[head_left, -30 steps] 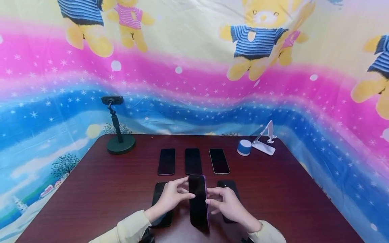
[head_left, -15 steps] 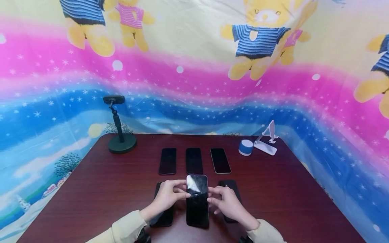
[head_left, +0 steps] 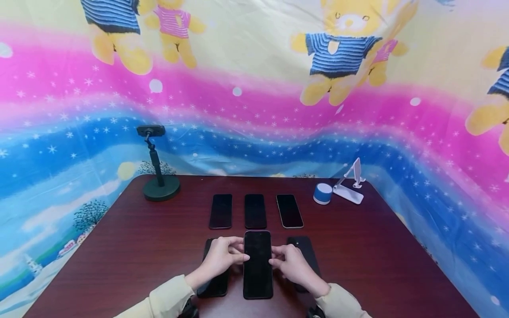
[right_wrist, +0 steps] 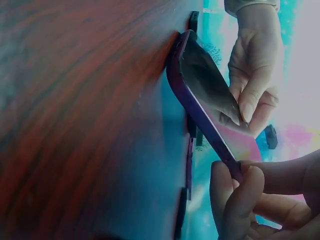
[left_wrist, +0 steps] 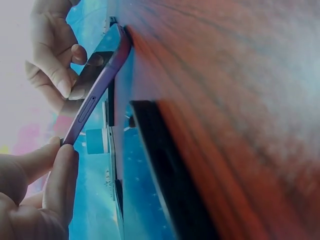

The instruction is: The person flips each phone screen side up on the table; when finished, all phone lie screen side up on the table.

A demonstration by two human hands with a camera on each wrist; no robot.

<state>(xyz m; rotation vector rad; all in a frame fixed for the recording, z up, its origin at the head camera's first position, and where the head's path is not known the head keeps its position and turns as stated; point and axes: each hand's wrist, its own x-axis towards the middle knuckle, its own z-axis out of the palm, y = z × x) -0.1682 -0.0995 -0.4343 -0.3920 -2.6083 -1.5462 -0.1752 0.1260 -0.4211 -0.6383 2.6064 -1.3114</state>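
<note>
A smartphone (head_left: 257, 265) with a dark screen and a purple edge (right_wrist: 202, 120) is held tilted, screen up, at the front middle of the table. Its near end is low, at or just above the wood; the far end is raised. My left hand (head_left: 222, 258) pinches its left edge near the far end, thumb by the screen. On the opposite edge, my right hand (head_left: 292, 264) pinches it between thumb and fingers. Partly under my left forearm lies another phone (head_left: 214, 285). A dark phone (head_left: 305, 251), lens side up, lies partly hidden behind my right hand.
Three phones lie in a row farther back: left (head_left: 220, 211), middle (head_left: 255, 211) and right (head_left: 290, 211). A dark green stand (head_left: 161, 187) is at the back left. A blue-and-white cylinder (head_left: 322, 194) and white folding stand (head_left: 348, 193) are at the back right, before a printed cloth.
The held phone has turned from showing its right purple edge to facing up squarely. A bright reflection crossed its screen half a second ago and is gone. Both hands keep hold.
</note>
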